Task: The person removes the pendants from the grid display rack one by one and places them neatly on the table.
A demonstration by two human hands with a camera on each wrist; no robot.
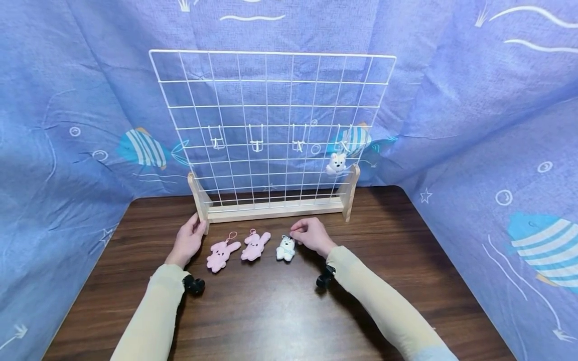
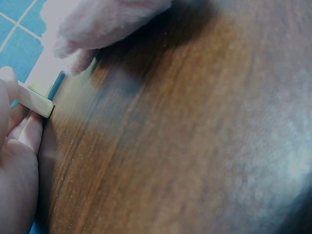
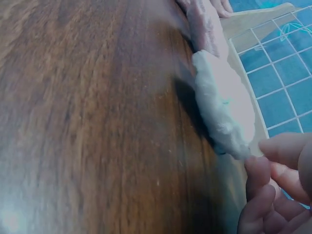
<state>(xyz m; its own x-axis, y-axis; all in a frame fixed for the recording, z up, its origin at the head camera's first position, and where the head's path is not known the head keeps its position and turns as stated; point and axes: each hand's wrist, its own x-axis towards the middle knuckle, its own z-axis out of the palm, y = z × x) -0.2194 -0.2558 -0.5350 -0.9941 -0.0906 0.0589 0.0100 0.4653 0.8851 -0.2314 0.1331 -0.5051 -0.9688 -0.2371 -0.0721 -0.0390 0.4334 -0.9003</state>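
Observation:
My left hand (image 1: 188, 241) grips the left wooden foot (image 1: 201, 220) of a white wire grid rack; in the left wrist view, thumb and fingers lie on both sides of the foot (image 2: 36, 101). With its fingertips, my right hand (image 1: 312, 234) pinches the top end of a small white bear plush keychain (image 1: 285, 249), by its head. The right wrist view has the bear plush (image 3: 224, 100) close up; the exact spot pinched is partly hidden by fingers. Two pink plush keychains with loops, one (image 1: 219, 255) nearer the left hand and another (image 1: 255, 245), lie between the hands.
The wire grid (image 1: 280, 106) stands upright at the table's back, with several white hooks (image 1: 257, 145) in a row. Another white bear plush (image 1: 336, 164) hangs from the rightmost hook. Blue fish-print cloth (image 1: 451, 100) surrounds the brown wooden table (image 1: 253, 321).

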